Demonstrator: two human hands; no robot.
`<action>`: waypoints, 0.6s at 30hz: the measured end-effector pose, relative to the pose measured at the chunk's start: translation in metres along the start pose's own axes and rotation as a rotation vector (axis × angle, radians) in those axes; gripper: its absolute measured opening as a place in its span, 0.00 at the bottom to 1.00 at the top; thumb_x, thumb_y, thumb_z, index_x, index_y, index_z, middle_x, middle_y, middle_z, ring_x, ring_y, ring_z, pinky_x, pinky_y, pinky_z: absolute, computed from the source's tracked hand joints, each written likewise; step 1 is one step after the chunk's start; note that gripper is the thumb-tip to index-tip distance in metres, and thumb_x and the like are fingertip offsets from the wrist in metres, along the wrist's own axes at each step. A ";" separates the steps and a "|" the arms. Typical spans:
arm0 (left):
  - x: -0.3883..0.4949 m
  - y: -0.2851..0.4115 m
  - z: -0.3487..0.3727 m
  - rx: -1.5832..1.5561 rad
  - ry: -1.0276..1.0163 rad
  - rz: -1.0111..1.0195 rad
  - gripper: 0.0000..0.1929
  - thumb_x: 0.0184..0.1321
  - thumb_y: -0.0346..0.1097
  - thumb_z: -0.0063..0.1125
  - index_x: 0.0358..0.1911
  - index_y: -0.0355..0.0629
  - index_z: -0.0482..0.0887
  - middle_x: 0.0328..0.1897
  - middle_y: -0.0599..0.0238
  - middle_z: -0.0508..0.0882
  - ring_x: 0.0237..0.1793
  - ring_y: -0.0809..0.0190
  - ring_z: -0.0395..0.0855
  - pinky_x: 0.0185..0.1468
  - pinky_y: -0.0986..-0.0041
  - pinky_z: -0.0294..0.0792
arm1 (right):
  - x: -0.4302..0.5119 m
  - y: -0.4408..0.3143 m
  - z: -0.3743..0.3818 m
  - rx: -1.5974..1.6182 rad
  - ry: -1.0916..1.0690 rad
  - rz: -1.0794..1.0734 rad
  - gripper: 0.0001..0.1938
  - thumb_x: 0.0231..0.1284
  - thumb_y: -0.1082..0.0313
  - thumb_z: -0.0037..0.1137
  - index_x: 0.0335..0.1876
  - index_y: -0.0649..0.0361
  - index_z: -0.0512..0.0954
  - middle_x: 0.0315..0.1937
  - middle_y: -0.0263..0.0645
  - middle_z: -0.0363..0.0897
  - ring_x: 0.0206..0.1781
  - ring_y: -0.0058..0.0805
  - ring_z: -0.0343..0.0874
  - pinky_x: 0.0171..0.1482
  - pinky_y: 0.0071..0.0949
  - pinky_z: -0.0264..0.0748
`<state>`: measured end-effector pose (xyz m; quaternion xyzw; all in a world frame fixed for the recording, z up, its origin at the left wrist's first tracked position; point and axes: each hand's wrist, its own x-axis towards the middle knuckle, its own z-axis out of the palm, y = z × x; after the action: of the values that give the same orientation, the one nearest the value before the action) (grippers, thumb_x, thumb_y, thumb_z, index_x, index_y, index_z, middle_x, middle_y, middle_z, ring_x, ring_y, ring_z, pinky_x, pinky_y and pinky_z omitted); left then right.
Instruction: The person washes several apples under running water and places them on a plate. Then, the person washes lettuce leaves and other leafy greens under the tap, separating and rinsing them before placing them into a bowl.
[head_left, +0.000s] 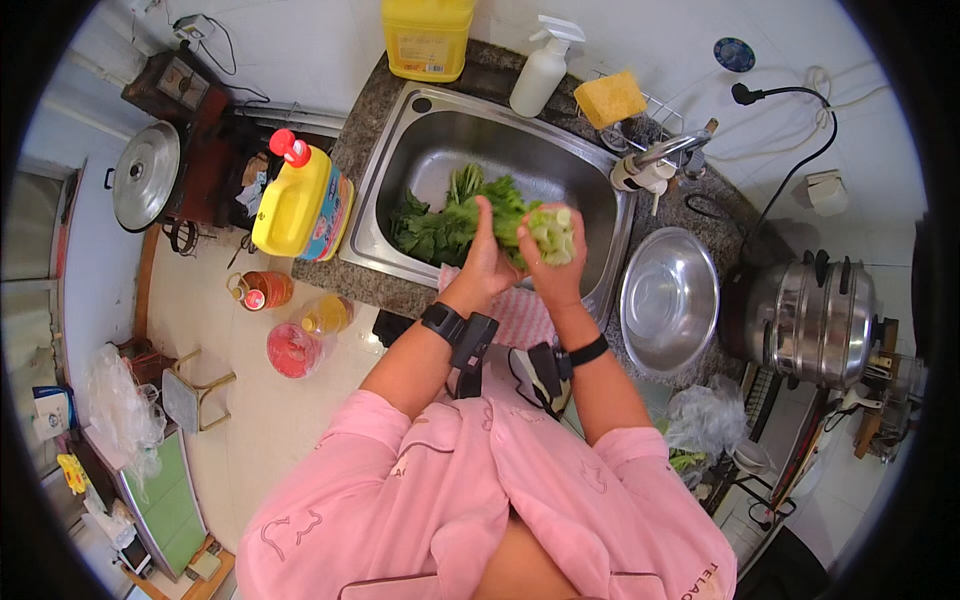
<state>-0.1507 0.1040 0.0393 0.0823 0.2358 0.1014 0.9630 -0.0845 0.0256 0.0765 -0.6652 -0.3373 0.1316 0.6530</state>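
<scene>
Over the stainless-steel sink (495, 139), my right hand (561, 266) grips a bunch of leafy green vegetables by its pale cut stalk ends (553, 234). My left hand (491, 262) cradles the same bunch from the near side, its thumb raised along the stalks and its other fingers partly hidden. The dark green leaves (431, 229) spread to the left, low in the basin. A red-and-white patterned cloth (521, 319) shows below my wrists at the sink's front edge.
Right of the sink are a faucet (660, 157), a metal basin (667, 300) and a stacked steamer pot (821, 319). A white spray bottle (538, 75) and yellow sponge (611, 99) stand behind. A yellow detergent jug (304, 202) is on the left counter edge.
</scene>
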 end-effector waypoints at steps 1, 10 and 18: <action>0.001 0.005 -0.003 -0.108 0.032 0.001 0.46 0.55 0.83 0.37 0.58 0.47 0.78 0.59 0.60 0.79 0.61 0.57 0.76 0.63 0.56 0.68 | -0.004 -0.004 0.002 0.059 -0.033 0.027 0.21 0.52 0.76 0.66 0.52 0.60 0.71 0.42 0.35 0.79 0.45 0.21 0.78 0.49 0.23 0.75; 0.037 0.022 -0.025 -0.186 -0.047 0.085 0.20 0.68 0.53 0.53 0.47 0.43 0.82 0.42 0.63 0.86 0.39 0.61 0.85 0.45 0.68 0.78 | -0.016 -0.015 -0.001 0.003 -0.207 0.109 0.20 0.54 0.78 0.63 0.52 0.61 0.69 0.40 0.36 0.81 0.44 0.21 0.79 0.48 0.23 0.76; 0.062 -0.003 -0.043 -0.117 0.210 0.079 0.17 0.68 0.48 0.52 0.47 0.42 0.80 0.40 0.61 0.85 0.38 0.58 0.84 0.43 0.65 0.78 | -0.009 -0.005 -0.017 0.054 -0.153 0.217 0.21 0.51 0.76 0.66 0.50 0.59 0.71 0.41 0.34 0.78 0.44 0.20 0.77 0.48 0.23 0.75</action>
<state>-0.1164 0.1200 -0.0265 0.0240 0.3255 0.1612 0.9314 -0.0825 0.0066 0.0807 -0.6679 -0.3084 0.2608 0.6251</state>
